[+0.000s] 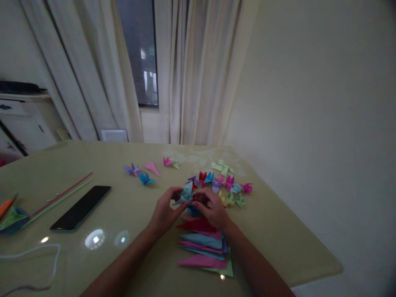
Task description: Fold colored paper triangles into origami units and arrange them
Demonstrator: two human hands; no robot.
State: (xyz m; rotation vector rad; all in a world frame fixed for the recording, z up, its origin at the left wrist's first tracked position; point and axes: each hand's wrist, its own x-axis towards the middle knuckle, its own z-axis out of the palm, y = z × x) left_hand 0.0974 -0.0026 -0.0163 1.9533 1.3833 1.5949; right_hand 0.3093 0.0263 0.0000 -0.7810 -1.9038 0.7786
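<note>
Both the left grip (164, 209) and right grip (214, 207) pinch a pale-blue folded paper (186, 192), partly hidden between them.

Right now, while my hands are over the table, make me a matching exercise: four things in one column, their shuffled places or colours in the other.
1. Phone
2. Overlapping pointed papers
3. Pale blue folded paper
4. White cable

A. Between the left hand and right hand
B. Lower-left corner of the picture
C. Black
D. Pink, red, blue and green

Pairs: 1-C, 2-D, 3-A, 4-B
</note>
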